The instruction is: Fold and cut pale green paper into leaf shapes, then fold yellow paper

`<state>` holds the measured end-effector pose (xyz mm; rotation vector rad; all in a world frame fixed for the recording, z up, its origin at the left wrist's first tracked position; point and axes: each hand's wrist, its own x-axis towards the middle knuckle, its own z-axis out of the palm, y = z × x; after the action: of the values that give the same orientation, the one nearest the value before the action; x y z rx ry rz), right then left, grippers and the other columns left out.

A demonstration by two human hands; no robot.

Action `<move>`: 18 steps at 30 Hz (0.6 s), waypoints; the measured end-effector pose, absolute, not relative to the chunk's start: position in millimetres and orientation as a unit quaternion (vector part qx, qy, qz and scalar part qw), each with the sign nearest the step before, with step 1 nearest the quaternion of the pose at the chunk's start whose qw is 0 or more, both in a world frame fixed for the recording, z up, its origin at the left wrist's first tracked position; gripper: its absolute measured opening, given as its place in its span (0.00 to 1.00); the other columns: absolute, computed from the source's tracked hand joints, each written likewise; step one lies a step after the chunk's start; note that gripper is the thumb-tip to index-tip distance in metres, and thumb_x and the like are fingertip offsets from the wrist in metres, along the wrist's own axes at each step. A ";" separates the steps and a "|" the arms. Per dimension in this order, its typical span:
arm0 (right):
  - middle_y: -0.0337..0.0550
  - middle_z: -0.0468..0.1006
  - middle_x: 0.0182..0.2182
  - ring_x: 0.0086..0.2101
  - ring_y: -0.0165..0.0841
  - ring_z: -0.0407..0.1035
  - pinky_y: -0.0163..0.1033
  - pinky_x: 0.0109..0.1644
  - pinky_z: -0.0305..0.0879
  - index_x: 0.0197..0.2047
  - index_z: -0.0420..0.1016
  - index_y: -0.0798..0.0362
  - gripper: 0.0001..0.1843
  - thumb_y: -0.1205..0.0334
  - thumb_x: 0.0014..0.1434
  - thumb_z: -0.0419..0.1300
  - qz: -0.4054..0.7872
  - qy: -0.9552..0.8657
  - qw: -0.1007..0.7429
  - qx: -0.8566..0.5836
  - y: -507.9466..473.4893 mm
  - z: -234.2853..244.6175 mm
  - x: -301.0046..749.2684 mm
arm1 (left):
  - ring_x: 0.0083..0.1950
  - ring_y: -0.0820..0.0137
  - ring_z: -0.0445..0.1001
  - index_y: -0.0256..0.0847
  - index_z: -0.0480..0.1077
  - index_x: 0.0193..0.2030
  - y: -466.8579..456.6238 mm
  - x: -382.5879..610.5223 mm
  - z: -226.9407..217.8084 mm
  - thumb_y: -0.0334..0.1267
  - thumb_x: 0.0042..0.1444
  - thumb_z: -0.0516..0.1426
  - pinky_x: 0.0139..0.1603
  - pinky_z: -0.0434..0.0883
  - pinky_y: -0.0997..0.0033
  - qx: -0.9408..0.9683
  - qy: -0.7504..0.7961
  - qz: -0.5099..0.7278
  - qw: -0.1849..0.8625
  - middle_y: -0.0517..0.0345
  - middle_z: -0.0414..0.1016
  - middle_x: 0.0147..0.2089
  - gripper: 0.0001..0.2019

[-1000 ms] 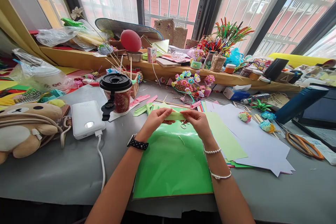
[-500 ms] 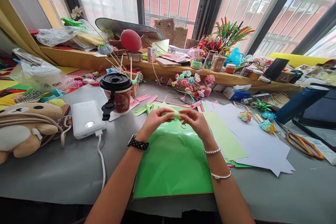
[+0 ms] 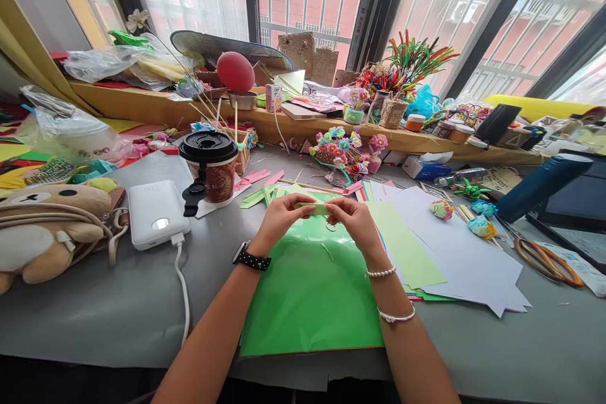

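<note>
A grey craft table (image 3: pixel 95 309) stands before barred windows, with a crowded wooden ledge (image 3: pixel 142 107) behind it. In the head view, both hands meet over the far edge of a glossy green sheet (image 3: pixel 312 293). The left hand (image 3: pixel 281 218) and right hand (image 3: pixel 355 221) each pinch an end of a folded pale green paper strip (image 3: pixel 318 207), fingers closed tight on it, just above the sheet. A lidded coffee cup (image 3: pixel 211 167) and a white power bank (image 3: pixel 156 214) sit to the left, near a plush bear (image 3: pixel 42 233). White paper sheets (image 3: pixel 464 259) spread to the right, with orange-handled scissors (image 3: pixel 549 260) beyond them. Nothing blocks the hands
</note>
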<state>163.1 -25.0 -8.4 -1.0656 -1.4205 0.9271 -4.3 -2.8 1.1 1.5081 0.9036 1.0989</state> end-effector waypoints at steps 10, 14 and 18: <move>0.40 0.73 0.21 0.21 0.29 0.68 0.34 0.24 0.64 0.30 0.74 0.57 0.12 0.56 0.46 0.60 0.399 -0.573 0.558 -0.449 -25.3 -7.8 159.1 | 0.32 0.74 0.69 0.36 0.72 0.33 -4.0 -1.3 1.3 0.41 0.39 0.62 0.33 0.70 0.75 0.588 0.379 0.488 0.521 0.58 0.73 0.33 0.13; 0.40 0.73 0.20 0.21 0.28 0.67 0.33 0.24 0.63 0.30 0.74 0.57 0.12 0.56 0.46 0.61 0.401 -0.562 0.564 -0.453 -25.6 -8.0 157.4 | 0.30 0.75 0.69 0.36 0.72 0.31 -4.1 -0.6 0.7 0.40 0.38 0.63 0.33 0.70 0.75 0.575 0.377 0.496 0.531 0.59 0.72 0.30 0.12; 0.39 0.72 0.20 0.20 0.28 0.67 0.33 0.23 0.63 0.29 0.73 0.57 0.11 0.56 0.45 0.61 0.398 -0.556 0.569 -0.457 -26.2 -8.5 156.0 | 0.30 0.75 0.69 0.36 0.72 0.31 -3.3 -0.3 0.4 0.40 0.37 0.63 0.33 0.70 0.75 0.568 0.372 0.499 0.538 0.59 0.72 0.30 0.13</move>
<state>156.0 -26.2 -8.5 -1.0731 -1.3050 0.9343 -0.3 -3.3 0.4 1.3519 0.8846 1.1880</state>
